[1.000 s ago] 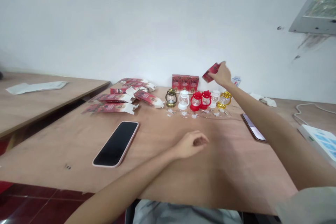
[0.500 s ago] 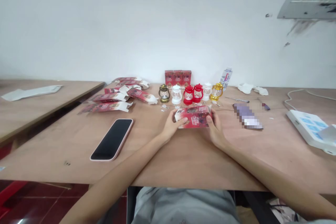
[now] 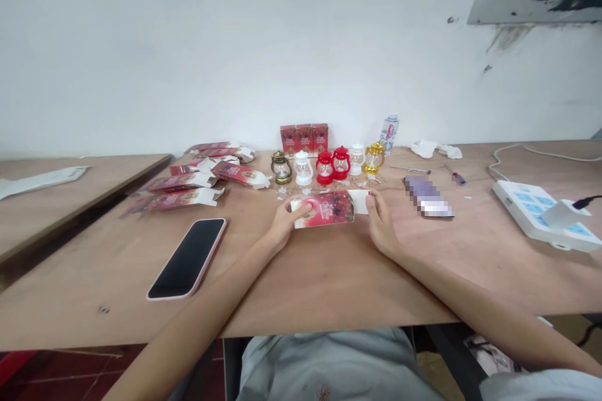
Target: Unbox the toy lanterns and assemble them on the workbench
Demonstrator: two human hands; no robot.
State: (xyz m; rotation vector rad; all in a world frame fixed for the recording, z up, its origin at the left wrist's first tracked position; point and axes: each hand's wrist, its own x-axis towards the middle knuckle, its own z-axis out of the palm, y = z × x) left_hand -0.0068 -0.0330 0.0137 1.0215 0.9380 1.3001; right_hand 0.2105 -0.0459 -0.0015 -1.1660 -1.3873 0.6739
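Between my hands is a red printed cardboard box (image 3: pixel 329 208), held above the table with its long side level. My left hand (image 3: pixel 283 220) grips its left end, the thumb across the printed face. At the right end, my right hand (image 3: pixel 379 219) pinches the white end flap (image 3: pixel 361 202), which stands out from the box. Just beyond are small lanterns: a bronze one (image 3: pixel 281 167), a white one (image 3: pixel 303 168), a red one (image 3: pixel 324 167) and a gold one (image 3: pixel 374 158), among others. Small clear bits (image 3: pixel 306 190) lie in front of them.
Several unfolded red boxes (image 3: pixel 181 183) lie at the left. Three closed boxes (image 3: pixel 304 139) stand by the wall. A black-screened phone (image 3: pixel 188 258) is left of my arm; at the right are a blurred purple item (image 3: pixel 429 196), a screwdriver (image 3: pixel 457 177), a power strip (image 3: pixel 540 213) and a bottle (image 3: pixel 389 133).
The box has turned flatter toward me, and its white right flap now sticks out in my right hand's fingers. The head view has swung slightly right.
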